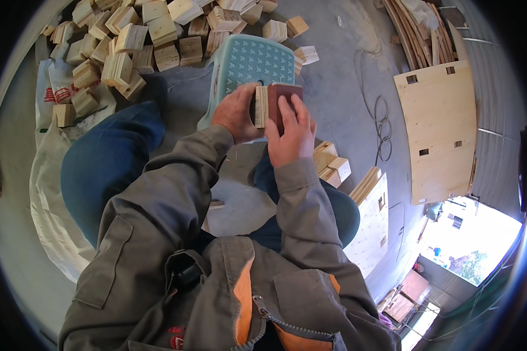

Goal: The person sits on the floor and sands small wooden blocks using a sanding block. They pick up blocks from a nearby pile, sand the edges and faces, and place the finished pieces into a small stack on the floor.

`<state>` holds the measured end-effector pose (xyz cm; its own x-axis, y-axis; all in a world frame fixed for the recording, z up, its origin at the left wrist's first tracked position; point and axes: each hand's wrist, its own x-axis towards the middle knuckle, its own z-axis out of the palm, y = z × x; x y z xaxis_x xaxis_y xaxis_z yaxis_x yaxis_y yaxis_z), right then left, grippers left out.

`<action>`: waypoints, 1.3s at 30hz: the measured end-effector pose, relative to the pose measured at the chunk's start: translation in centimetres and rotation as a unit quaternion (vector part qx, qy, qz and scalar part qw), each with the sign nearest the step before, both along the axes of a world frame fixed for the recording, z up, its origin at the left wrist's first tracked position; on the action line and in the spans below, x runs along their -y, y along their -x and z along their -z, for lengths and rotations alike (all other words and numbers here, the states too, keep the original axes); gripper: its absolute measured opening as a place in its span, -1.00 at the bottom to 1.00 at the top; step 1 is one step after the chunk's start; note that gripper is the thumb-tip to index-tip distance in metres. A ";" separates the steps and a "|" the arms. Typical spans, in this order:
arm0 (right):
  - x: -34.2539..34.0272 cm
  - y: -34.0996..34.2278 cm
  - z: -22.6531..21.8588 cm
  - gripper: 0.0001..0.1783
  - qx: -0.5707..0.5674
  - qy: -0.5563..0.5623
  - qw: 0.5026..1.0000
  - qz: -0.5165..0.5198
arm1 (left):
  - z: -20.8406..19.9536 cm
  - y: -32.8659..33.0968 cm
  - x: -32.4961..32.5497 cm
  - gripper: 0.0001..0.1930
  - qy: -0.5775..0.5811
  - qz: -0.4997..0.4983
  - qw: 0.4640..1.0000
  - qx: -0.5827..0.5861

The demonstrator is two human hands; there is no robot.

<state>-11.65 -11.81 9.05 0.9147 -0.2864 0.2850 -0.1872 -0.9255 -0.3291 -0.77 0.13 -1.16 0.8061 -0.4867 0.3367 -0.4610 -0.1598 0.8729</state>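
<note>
Over a pale teal plastic stool [257,61], my left hand [234,112] is closed round a small plywood block [262,109], its layered edge showing. My right hand [294,133] grips a reddish-brown sanding block [277,96], with the fingers lying across its face. The sanding block is pressed up against the right side of the plywood block, or very close to it. The contact between the two faces cannot be seen from above.
A large heap of plywood blocks [164,29] lies beyond the stool to the left, partly on a white sack [52,134]. Several blocks [332,164] sit by my right knee, near leaning plywood panels [372,216]. A cable [382,126] loops over the floor at right.
</note>
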 end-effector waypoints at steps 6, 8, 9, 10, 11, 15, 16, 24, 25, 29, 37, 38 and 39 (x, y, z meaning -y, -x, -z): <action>-2.8 5.8 -0.4 -0.30 0.006 0.006 1.000 -0.014 | -0.4 0.2 0.1 0.04 -0.001 0.000 1.000 0.009; -2.9 5.7 -0.5 -0.31 0.007 -0.001 1.000 -0.012 | -0.5 0.2 0.0 0.04 -0.009 0.006 1.000 -0.008; -2.9 5.5 -0.4 -0.31 0.009 -0.006 1.000 -0.011 | -0.5 0.2 0.0 0.04 -0.012 0.009 1.000 -0.016; -2.8 5.3 -0.3 -0.31 0.011 0.001 1.000 -0.012 | -0.5 0.1 0.0 0.04 -0.015 0.012 1.000 -0.023; -2.6 4.7 -0.1 -0.31 0.013 0.008 1.000 -0.013 | -0.3 0.1 0.0 0.04 -0.018 0.015 0.999 -0.031; -1.1 0.6 0.3 -0.33 0.021 0.028 0.999 -0.025 | 0.3 0.1 -0.1 0.04 -0.009 0.006 1.000 -0.009; -0.6 -1.1 0.6 -0.33 0.028 0.026 0.999 -0.024 | 0.3 0.1 -0.2 0.04 -0.009 0.008 1.000 -0.009; 2.3 -10.9 0.1 -0.40 -0.045 0.022 0.998 0.031 | -1.4 0.2 -0.2 0.08 -0.046 0.008 0.997 -0.060; 2.4 -11.0 -0.2 -0.40 -0.065 0.021 0.997 0.039 | -1.4 0.3 -0.2 0.08 -0.045 0.011 0.998 -0.048; 2.2 -7.6 0.8 -0.35 0.000 0.016 1.000 0.005 | -0.8 0.2 -0.2 0.08 -0.036 0.014 0.999 -0.012; -2.4 3.3 -0.4 -0.32 0.004 0.005 1.000 -0.018 | 0.4 0.0 0.2 0.04 0.002 -0.012 1.000 0.021; -2.4 4.5 -0.3 -0.32 0.004 0.010 1.000 -0.018 | 0.1 0.1 0.4 0.03 0.008 -0.004 1.000 0.015; -2.6 5.3 -0.2 -0.31 0.008 0.005 1.000 -0.021 | -0.1 0.1 0.3 0.03 0.010 0.000 1.000 0.010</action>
